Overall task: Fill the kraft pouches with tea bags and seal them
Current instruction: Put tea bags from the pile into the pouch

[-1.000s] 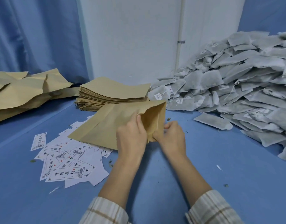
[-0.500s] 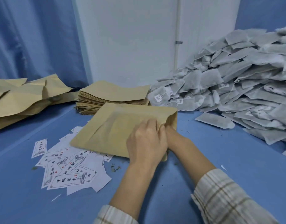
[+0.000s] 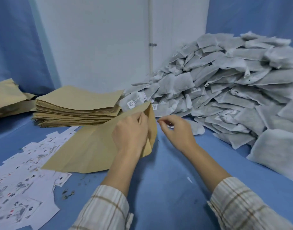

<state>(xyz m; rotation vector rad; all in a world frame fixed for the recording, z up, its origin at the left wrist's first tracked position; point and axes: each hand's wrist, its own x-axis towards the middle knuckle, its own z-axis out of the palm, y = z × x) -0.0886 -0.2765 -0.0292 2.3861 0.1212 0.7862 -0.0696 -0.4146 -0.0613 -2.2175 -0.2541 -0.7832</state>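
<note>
Kraft pouch [image 3: 92, 146]: plain tan, flat, creased, lying on blue surface [image 3: 175, 180] over printed labels [image 3: 23, 188], mouth end raised. Left hand [image 3: 130, 131] grip pinched the mouth edge. Right hand [image 3: 177, 128] grip loosely curled, holding nothing, beside tea bag pile [image 3: 233, 83]. Label print blurred, unreadable.

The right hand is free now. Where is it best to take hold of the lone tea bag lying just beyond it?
Probably its near left corner, coming from above and the near side. The tea bag lies flat on the blue table, apart from the pile, so fingers of the right hand can pinch that free edge.
</note>
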